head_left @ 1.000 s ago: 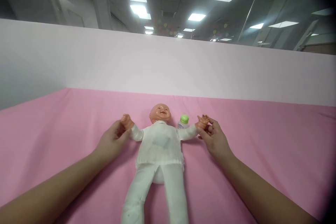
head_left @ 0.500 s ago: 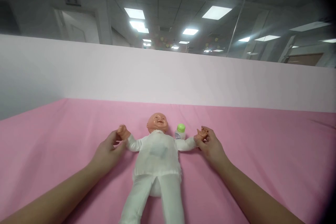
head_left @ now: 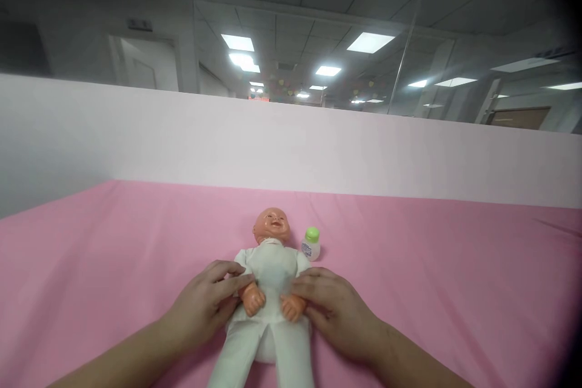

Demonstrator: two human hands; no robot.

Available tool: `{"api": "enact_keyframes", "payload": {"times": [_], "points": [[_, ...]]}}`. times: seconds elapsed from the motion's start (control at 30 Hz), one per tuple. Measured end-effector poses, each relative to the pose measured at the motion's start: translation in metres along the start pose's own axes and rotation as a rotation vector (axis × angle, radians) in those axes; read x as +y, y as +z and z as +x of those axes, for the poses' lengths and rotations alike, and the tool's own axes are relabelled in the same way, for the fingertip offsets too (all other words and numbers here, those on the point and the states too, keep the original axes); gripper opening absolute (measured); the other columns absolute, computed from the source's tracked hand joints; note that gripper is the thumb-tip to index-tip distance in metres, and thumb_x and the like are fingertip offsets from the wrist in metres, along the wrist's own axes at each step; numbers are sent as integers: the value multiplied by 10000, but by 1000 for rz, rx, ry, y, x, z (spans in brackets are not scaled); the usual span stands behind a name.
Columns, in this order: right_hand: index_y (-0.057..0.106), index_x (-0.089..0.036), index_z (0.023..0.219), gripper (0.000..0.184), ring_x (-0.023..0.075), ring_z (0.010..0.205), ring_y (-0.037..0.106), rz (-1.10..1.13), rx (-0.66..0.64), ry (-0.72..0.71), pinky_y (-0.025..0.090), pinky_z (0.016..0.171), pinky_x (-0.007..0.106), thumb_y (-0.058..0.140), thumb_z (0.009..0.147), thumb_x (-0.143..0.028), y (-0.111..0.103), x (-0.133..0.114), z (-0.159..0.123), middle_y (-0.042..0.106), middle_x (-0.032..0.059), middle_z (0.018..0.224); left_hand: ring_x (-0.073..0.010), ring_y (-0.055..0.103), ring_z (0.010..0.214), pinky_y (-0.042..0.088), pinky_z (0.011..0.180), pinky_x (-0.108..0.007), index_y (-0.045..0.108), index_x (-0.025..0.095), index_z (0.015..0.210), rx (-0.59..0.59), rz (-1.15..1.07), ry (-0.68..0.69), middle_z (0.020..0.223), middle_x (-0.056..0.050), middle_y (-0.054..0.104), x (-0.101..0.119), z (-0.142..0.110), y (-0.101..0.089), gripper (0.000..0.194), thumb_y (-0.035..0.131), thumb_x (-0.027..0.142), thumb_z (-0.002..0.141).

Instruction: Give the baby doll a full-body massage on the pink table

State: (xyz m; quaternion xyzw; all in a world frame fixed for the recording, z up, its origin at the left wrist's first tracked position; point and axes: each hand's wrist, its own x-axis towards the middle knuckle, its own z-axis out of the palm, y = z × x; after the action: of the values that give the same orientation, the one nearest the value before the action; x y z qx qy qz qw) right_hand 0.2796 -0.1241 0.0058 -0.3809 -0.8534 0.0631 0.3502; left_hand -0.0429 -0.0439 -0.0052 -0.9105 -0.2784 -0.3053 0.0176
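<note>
A baby doll (head_left: 271, 264) with a hard plastic head and a white cloth body lies on its back, head away from me. My left hand (head_left: 211, 297) is closed around the doll's arm on the left, near its wrist. On the other side my right hand (head_left: 334, 306) grips the doll's other forearm. Both plastic doll hands rest over the lower belly, close together. A small clear bottle (head_left: 311, 250) with a green cap stands beside the doll's right-hand shoulder, touched by neither hand.
A pink sheet (head_left: 431, 267) with a few creases covers the surface. Behind it runs a low white wall (head_left: 291, 145), with glass panels above reflecting ceiling lights. A door (head_left: 148, 66) is at the far left.
Both my hands have moved inward and toward me, bringing the doll's arms from spread out at the sides down onto its belly. The bottle remains beside the doll.
</note>
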Motion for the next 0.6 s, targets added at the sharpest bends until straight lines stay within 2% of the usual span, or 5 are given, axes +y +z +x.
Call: {"api": "enact_keyframes", "payload": {"times": [0.17, 0.3, 0.43, 0.5, 0.6], "points": [[694, -303, 1280, 430, 231, 1167, 637, 91, 77, 122, 514, 1069, 428, 620, 898, -119, 2, 4, -1, 736, 38, 1232, -226, 673, 1112, 574, 929, -308, 680, 344, 1315, 9, -102, -96, 1263, -69, 679, -3, 0, -2, 377, 595, 246, 961], [678, -278, 1255, 322, 243, 1085, 694, 346, 223, 401, 562, 999, 438, 664, 935, -303, -4, 17, -2, 732, 73, 1230, -245, 692, 1016, 582, 865, -343, 636, 286, 1310, 113, -275, -461, 1187, -69, 716, -6, 1, -7, 388, 627, 416, 946], [555, -258, 1327, 564, 268, 1209, 664, 701, 490, 595, 583, 975, 410, 776, 849, -459, -16, 49, -5, 672, 107, 1357, -259, 721, 962, 597, 774, -350, 574, 259, 1328, 314, -639, -811, 1133, -73, 732, -26, 4, -7, 550, 715, 506, 857], [539, -251, 1315, 595, 259, 1120, 693, 774, 590, 739, 613, 898, 390, 791, 823, -468, -22, 66, -8, 702, 99, 1258, -247, 730, 847, 597, 696, -345, 610, 222, 1227, 351, -814, -945, 1021, -73, 738, -39, 4, -6, 530, 766, 491, 798], [592, -229, 1144, 419, 190, 840, 695, 795, 559, 997, 620, 706, 304, 791, 811, -387, -26, 83, -11, 696, 33, 954, -195, 669, 618, 544, 552, -301, 654, 164, 1031, 386, -897, -1039, 784, -44, 695, -53, 6, -7, 446, 817, 437, 718]]}}
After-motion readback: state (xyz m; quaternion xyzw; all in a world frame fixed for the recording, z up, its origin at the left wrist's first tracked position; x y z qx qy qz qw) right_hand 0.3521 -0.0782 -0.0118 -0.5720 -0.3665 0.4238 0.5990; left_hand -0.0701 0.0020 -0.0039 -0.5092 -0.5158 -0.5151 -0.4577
